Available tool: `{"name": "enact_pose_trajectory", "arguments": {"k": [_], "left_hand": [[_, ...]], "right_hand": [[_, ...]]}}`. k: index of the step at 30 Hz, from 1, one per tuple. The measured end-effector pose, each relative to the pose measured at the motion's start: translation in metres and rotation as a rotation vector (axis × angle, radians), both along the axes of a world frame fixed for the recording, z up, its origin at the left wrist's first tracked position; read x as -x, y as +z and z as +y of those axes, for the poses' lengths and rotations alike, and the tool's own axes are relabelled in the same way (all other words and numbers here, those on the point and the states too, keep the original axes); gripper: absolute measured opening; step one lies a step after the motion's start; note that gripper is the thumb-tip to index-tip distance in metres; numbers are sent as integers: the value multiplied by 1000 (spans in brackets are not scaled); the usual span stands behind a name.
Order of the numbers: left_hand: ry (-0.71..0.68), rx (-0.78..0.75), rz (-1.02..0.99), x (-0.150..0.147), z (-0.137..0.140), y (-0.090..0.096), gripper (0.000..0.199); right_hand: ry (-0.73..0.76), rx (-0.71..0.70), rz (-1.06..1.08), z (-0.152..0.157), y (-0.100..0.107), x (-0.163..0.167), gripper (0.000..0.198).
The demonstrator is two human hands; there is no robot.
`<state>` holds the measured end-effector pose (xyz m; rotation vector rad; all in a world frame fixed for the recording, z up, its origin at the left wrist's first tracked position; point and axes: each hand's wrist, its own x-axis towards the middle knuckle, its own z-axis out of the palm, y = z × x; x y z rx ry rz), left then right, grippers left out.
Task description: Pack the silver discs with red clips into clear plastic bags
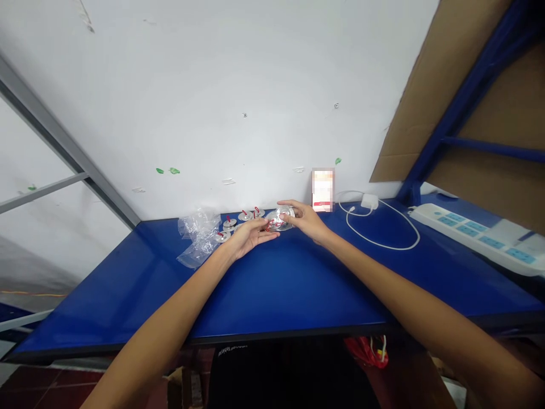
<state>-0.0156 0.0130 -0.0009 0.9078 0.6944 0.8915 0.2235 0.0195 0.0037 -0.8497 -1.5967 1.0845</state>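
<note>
Over the blue tabletop point(272, 295) I see the person's left hand point(249, 237) and right hand point(310, 222) together grasping silvery red-corded discs point(279, 221), near crumpled clear plastic point(199, 237).

Looks like a small workshop, bench-work corner; could be packing or light assembly, can't tell which. Clues: long blue worktop point(272, 295) with a dark edge, pushed up to a scuffed white wall point(272, 74) with screw fixings point(244, 115) and green flecks point(174, 170). Blue metal frame point(467, 96) at upper right, backed with cardboard point(426, 102). Grey metal frame point(63, 128) at left. Multi-socket power strip point(472, 233) lying on the right end of the bench. Clear plastic bags point(200, 233) and several metal discs point(244, 215) with red loops mid-frame. Reddish floor tiles point(55, 392) lower left, red bag point(361, 351) under the bench.
</note>
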Motion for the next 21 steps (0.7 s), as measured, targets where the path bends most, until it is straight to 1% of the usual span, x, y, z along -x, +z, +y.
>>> {"name": "enact_pose_trajectory", "arguments": {"k": [2, 6, 7, 8, 10, 13, 16, 18, 19, 21], "left_hand": [[-17, 19, -20, -1, -2, 0, 13], [-42, 81, -34, -4, -5, -1, 16], [-40, 88, -39, -5, -5, -1, 17], [-38, 90, -45, -5, -6, -1, 20], [-30, 90, -52, -6, -6, 1, 23], [-16, 76, -76, -7, -8, 5, 23], [-20, 73, -136, -10, -11, 8, 26], [-24, 81, -161, -13, -14, 9, 26], [-26, 85, -164, -13, -15, 9, 24], [-33, 93, -160, -14, -16, 9, 19]], "right_hand": [[40, 36, -22, -4, 1, 1, 65], [240, 243, -3, -7, 0, 1, 91], [253, 261, 7, -7, 0, 2, 93], [232, 247, 11, -6, 0, 2, 91], [145, 142, -20, -6, 1, 2, 81], [22, -108, -127, -11, 8, 4, 66], [12, -290, -194, -21, 16, 7, 56], [18, -349, -196, -27, 20, 8, 53], [11, -356, -188, -28, 21, 8, 53], [-15, -327, -161, -29, 22, 7, 53]]}}
